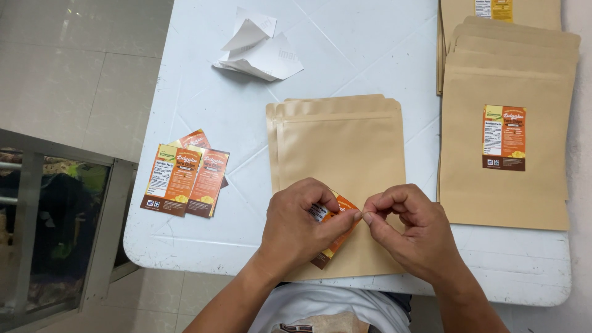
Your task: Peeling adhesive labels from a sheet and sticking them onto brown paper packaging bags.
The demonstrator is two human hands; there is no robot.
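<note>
Here both hands, left [300,223] & right [412,229], pinch an orange label [333,229] over flat kraft pouches [339,148].

Small packing/labelling workspace, likely a home business or back room. White plastic folding counter [203,105] on pale tiled floor [68,68]; stacks of brown kraft zip pouches [505,80], loose orange-and-brown product label stickers [185,179], pile of peeled white sticker backing papers [259,52]. No machinery, all handwork.

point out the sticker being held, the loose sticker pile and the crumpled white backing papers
held sticker [338,229], head view, orange middle between the hands
loose sticker pile [185,182], head view, front sticker's face
white backing papers [262,52], head view, top sheet
</note>
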